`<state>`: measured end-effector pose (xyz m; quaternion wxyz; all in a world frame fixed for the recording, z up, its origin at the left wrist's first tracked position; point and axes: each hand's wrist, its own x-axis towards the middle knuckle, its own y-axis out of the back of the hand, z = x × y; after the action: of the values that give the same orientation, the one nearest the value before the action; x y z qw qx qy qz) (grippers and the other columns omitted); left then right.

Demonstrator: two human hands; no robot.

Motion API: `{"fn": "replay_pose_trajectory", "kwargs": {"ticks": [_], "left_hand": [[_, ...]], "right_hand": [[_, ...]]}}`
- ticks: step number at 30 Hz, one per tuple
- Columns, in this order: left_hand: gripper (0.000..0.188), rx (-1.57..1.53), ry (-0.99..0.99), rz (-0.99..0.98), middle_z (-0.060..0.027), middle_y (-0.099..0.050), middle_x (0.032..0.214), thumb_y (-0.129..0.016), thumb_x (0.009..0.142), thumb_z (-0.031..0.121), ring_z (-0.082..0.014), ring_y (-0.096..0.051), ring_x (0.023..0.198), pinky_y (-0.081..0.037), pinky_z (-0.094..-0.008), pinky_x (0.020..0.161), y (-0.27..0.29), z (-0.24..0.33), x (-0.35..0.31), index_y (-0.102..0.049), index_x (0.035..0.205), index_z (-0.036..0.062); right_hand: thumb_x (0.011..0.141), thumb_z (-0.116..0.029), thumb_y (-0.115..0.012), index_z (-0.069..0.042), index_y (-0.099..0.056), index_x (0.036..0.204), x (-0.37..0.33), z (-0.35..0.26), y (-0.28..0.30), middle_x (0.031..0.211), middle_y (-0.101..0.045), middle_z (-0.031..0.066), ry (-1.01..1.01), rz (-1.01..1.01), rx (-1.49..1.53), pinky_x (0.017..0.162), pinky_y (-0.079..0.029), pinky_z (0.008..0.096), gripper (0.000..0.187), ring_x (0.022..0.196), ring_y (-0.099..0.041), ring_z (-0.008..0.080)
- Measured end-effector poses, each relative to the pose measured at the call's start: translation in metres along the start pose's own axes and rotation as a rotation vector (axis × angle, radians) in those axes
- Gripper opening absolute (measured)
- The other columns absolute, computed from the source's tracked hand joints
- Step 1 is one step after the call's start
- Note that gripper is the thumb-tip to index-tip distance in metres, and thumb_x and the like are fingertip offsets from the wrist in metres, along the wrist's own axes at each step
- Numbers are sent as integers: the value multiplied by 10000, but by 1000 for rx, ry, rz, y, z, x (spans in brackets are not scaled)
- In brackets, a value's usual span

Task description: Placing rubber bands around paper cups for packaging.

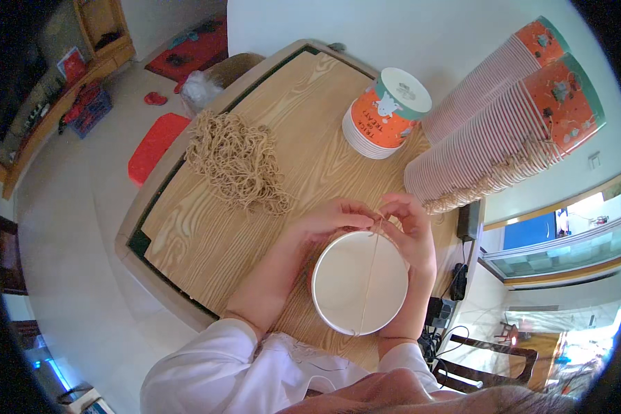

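A round paper bucket (pixel 338 283) with a white inside stands at the table's near edge, its mouth facing up. A thin tan string (pixel 370 279) runs across that mouth from the near rim to the far rim. At the far rim my left hand (pixel 334 217) has its fingertips closed on the string. My right hand (pixel 412 231) meets it there, thumb and forefinger pinching the string, its palm beside the bucket's right wall. The fingers partly hide where the string meets the rim. A loose tangled heap of tan strings (pixel 236 164) lies on the table to the left.
Beyond my hands stands a short upside-down stack of orange and green paper buckets (pixel 376 124). Tall nested stacks of buckets (pixel 476 131) lean at the right, with tan strings along the nearer one. The wooden table (pixel 186 241) has a raised rim. Black adapters and cables (pixel 438 314) hang at its right side.
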<state>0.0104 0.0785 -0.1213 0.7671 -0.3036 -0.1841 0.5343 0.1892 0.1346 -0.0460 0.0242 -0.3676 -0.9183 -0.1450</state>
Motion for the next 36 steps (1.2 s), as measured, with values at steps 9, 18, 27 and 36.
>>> {"fn": "replay_pose_trajectory", "kwargs": {"ticks": [9, 18, 27, 36], "left_hand": [[191, 251, -57, 73, -9, -632, 860, -678, 814, 158, -97, -590, 790, -479, -235, 694, 6, -1, 1, -628, 960, 47], [131, 287, -83, 123, -1, -610, 802, -662, 806, 132, -78, -571, 739, -461, -224, 660, -1, 4, -1, -606, 891, 52], [140, 265, -77, 107, 3, -605, 806, -665, 809, 135, -70, -570, 739, -455, -215, 647, 2, 8, -4, -600, 891, 42], [248, 342, -84, 122, -24, -638, 860, -678, 825, 184, -88, -587, 776, -472, -229, 684, -6, 12, -4, -631, 1002, 16]], "right_hand": [[749, 127, -603, -18, -530, 1100, 0, -8, -3, 905, -576, 34, 67, 85, -146, 835, -447, 266, 386, 870, -571, 128], [764, -166, -733, -30, -562, 803, -12, -27, -14, 728, -565, 71, -133, 91, -672, 616, -455, 305, 222, 633, -536, 190], [778, -31, -678, 18, -609, 881, -13, -22, -7, 770, -604, 58, -106, 99, -479, 699, -457, 258, 133, 749, -559, 129], [789, -13, -661, 27, -634, 880, -11, -18, -8, 783, -628, 56, -122, 131, -485, 666, -465, 252, 103, 733, -561, 108]]}}
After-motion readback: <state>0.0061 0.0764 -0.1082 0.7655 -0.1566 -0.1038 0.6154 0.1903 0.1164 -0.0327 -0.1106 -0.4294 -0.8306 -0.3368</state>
